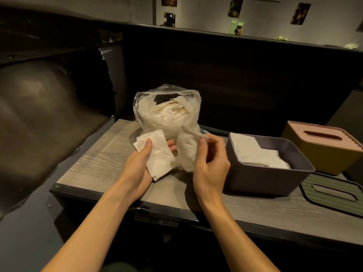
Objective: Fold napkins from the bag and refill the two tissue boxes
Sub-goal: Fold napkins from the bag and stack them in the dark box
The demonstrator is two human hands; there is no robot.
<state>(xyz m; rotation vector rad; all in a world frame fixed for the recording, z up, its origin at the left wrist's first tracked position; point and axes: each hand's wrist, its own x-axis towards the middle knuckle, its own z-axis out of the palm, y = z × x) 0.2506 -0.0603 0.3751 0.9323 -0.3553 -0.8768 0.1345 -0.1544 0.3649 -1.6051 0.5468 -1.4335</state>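
A single napkin (186,152) hung limp in the right hand (211,163), pinched at its top edge; thin and light, it would likely tear or crumple unless held by edges or corners. The left hand (141,163) cradled a folded stack (157,156), thumb pressing on top. Behind stood the bag (167,112); to the right, the open box (267,173), partly filled.

a grey wood-grain table (94,163) stands beside a dark padded seat (45,107). behind the table runs a dark partition (245,75). small pictures (300,13) hang on the pale wall (206,14) above.
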